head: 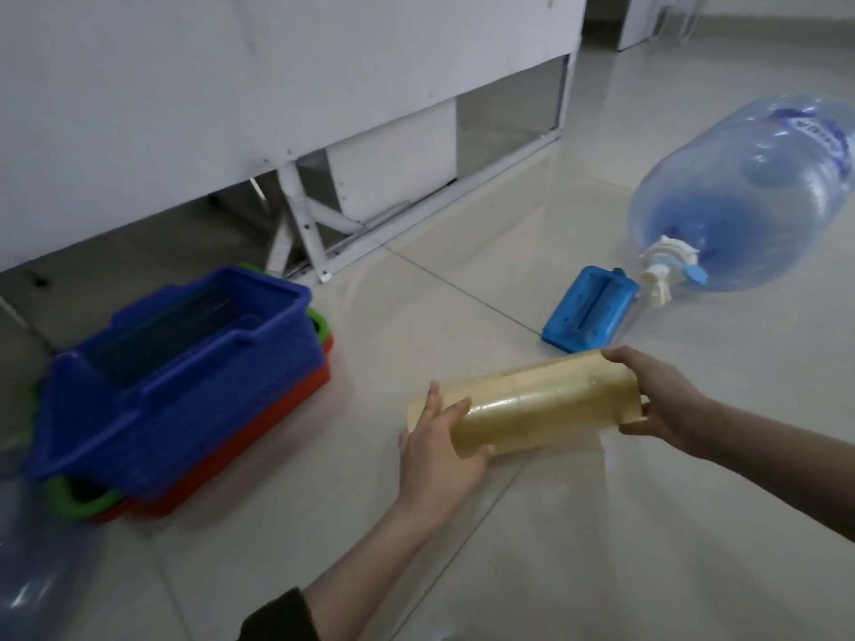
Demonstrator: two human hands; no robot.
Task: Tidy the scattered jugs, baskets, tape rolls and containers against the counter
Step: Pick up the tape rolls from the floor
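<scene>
Two jugs (749, 196), three baskets (185, 363)

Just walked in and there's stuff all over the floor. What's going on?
A person is tidying. Both hands, the left hand and the right hand, hold a stack of yellowish tape rolls by its ends. Stacked baskets sit near the counter; a water jug lies on its side.

I hold stacked tape rolls (527, 409) endwise, left hand (439, 451) and right hand (657, 400), above floor (601, 548). Blue basket (176, 363) stack left, jug (749, 201) lying right, blue container (590, 309) beside its cap.
</scene>
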